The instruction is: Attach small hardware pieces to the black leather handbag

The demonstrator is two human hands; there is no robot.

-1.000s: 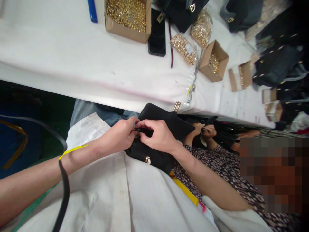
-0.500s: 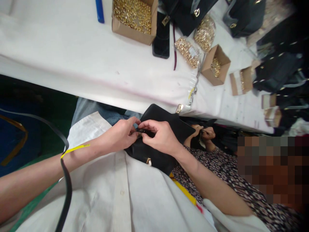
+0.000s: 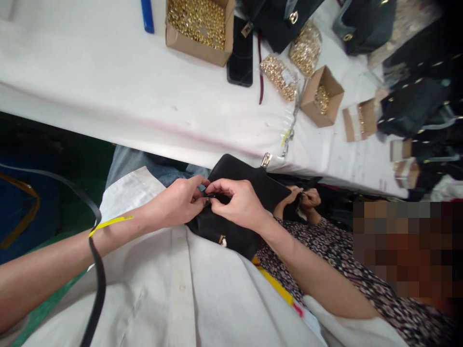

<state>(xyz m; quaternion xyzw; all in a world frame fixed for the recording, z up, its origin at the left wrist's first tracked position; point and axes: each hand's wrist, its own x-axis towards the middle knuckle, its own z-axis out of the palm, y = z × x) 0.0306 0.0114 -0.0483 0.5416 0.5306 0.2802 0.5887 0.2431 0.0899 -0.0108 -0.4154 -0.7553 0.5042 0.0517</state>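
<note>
Black handbag (image 3: 249, 193) sits on the lap at frame centre, just below the tabletop (image 3: 108, 96) edge, gold clasp (image 3: 266, 159) at its upper corner, a second gold fitting (image 3: 222, 240) on its lower edge. Left hand (image 3: 177, 202) and right hand (image 3: 240, 205) meet fingertip to fingertip on a small dark part at the bag's top edge; both are pinched on it, but what the part is can't be made out, too small. To do this well, my read: brace the bag against the lap with the heels of both hands so the edge doesn't roll, and work with thumb and forefinger only. Cardboard box of gold hardware (image 3: 197, 21) at top centre, dark phone (image 3: 240, 53) just beside it. A co-worker's hands (image 3: 304, 197) work right of centre, apart from these.
</note>
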